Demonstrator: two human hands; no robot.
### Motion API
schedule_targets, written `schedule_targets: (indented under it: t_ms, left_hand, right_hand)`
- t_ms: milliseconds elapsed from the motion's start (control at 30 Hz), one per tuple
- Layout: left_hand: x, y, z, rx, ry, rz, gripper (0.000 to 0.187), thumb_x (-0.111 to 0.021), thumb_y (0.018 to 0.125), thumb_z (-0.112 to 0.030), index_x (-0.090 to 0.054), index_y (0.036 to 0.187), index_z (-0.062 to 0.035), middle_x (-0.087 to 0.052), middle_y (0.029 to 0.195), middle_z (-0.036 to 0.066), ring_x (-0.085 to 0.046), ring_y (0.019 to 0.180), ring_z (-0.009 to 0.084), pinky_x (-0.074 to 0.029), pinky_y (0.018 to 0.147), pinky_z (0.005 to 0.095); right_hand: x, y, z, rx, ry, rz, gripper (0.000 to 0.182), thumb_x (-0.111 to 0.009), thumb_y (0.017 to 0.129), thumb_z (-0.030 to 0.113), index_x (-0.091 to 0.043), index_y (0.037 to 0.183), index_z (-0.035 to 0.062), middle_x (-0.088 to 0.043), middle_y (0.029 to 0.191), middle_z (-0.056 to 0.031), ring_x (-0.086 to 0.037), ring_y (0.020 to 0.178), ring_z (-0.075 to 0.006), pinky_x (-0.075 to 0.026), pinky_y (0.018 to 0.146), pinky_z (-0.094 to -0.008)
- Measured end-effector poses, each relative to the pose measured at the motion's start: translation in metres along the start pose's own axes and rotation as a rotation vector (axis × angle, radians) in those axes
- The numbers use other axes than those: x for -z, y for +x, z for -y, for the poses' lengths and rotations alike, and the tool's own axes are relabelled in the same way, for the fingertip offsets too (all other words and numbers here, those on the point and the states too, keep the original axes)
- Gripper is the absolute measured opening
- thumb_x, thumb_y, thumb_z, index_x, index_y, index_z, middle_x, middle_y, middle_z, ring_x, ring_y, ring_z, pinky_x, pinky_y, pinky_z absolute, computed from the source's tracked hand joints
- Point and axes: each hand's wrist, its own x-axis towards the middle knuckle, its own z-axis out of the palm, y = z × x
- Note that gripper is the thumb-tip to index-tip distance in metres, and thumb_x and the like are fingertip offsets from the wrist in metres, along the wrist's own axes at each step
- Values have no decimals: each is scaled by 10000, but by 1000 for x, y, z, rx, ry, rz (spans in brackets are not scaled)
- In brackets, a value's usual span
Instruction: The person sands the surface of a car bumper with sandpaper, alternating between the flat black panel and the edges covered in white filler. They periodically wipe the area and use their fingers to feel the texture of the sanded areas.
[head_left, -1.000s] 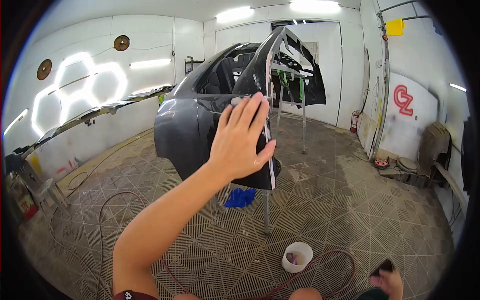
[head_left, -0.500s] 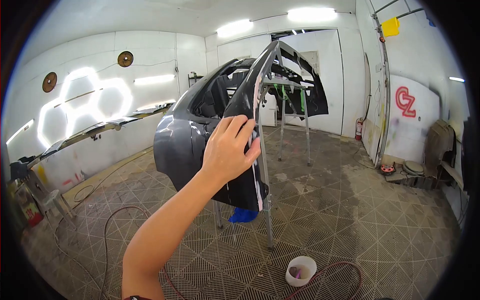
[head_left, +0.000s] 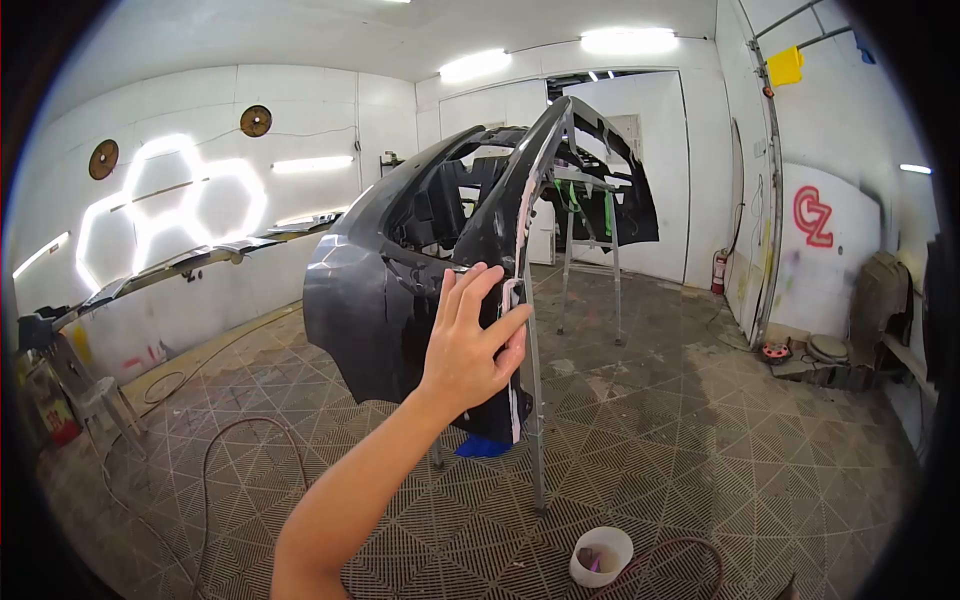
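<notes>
Two round brown discs (head_left: 104,159) hang on the white wall at the left, just above bright six-sided lights (head_left: 193,205). Below, a grey stool (head_left: 98,400) stands on the floor, and a hose (head_left: 208,470) curls near it.

A big dark car panel (head_left: 400,310) stands in the middle, up on a metal stand (head_left: 538,470). Its long way seems to go back into the room, with a thin edge facing the person. That edge goes up, leans right and ends in a peak pointing at the ceiling.

The left hand (head_left: 465,345) is flat, fingers apart and tips up, at this edge; it and the arm hide part of the panel. A blue cloth (head_left: 483,448) shows just under the panel.

A white bucket (head_left: 602,555) sits near the stand, with a red hose (head_left: 690,543) beside it. The right hand is out of view, so I cannot tell its state. Far right, a red fire extinguisher (head_left: 718,272) stands by the wall.
</notes>
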Motion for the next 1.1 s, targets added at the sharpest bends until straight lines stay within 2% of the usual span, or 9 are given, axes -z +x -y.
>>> schedule_targets:
  t_ms: [100, 167, 233, 367, 500, 567, 633, 800, 1100]
  left_hand:
    - [-11, -14, 1, 45, -48, -54, 380, -725, 834, -120, -716, 1214, -123, -516, 1439, 173, -460, 1393, 428, -305, 1185, 614]
    - [-17, -21, -2, 109, -90, -115, 504, -723, 850, -130, -634, 1346, -96, -490, 1503, 186, -426, 1430, 439, -282, 1190, 617]
    - [-21, -31, -7, 174, -102, -149, 560, -730, 856, -147, -590, 1394, -77, -468, 1533, 194, -410, 1446, 441, -265, 1195, 618]
    - [-29, -52, -21, 385, -81, -269, 670, -754, 863, -213, -523, 1467, -37, -420, 1588, 209, -382, 1475, 439, -221, 1203, 632]
    - [-34, -70, -24, 467, -5, -242, 742, -754, 861, -343, -506, 1496, -50, -393, 1606, 221, -347, 1496, 439, -181, 1197, 667]
    - [-37, -78, -22, 503, -15, -230, 770, -757, 853, -388, -505, 1504, -64, -384, 1613, 222, -337, 1501, 440, -144, 1198, 683]
    - [-35, -84, -22, 546, -13, -227, 795, -759, 849, -417, -493, 1516, -76, -378, 1616, 226, -318, 1513, 434, -102, 1198, 696]
    - [-37, -91, -20, 563, -29, -181, 830, -748, 851, -451, -458, 1546, -101, -325, 1642, 230, -261, 1539, 431, -58, 1179, 733]
    - [-37, -94, -23, 580, -5, -119, 863, -745, 833, -392, -408, 1578, -114, -273, 1659, 248, -210, 1551, 457, -25, 1136, 790]
  right_hand:
    - [8, 4, 67, 333, 274, -204, 484, -483, 1065, 153, -421, 1505, -38, -664, 1244, -233, -656, 1060, -396, -537, 901, -430]
    - [-21, 51, 70, 544, 442, 5, 512, -528, 1057, 169, -402, 1497, -61, -670, 1195, -206, -664, 956, -336, -555, 820, -398]
    - [-24, 92, 115, 395, 275, 229, 516, -596, 935, -21, -411, 1417, -26, -680, 1075, -207, -719, 822, -268, -615, 756, -418]
    - [28, 33, 272, 557, 876, 474, 406, -642, 944, 55, -513, 1326, 15, -658, 1005, -100, -652, 857, -216, -543, 833, -345]
    - [51, 23, 379, 970, 478, 204, 489, -716, 955, 202, -460, 1351, 72, -591, 1106, -117, -575, 1070, -201, -487, 926, -359]
    - [65, 20, 435, 1265, 441, 1, 433, -685, 985, 209, -458, 1332, 81, -591, 1006, -92, -600, 933, -188, -506, 848, -348]
    - [97, -10, 487, 957, 584, 349, 350, -634, 1014, 182, -465, 1305, 88, -580, 921, -64, -601, 793, -158, -516, 771, -318]
    - [132, -12, 570, 1311, 436, 6, 283, -644, 997, 139, -550, 1252, 58, -655, 942, -47, -628, 764, -121, -516, 698, -282]
    - [128, -14, 605, 1338, 553, 70, 199, -690, 988, 149, -685, 1150, 34, -685, 960, -22, -635, 745, -87, -509, 643, -264]
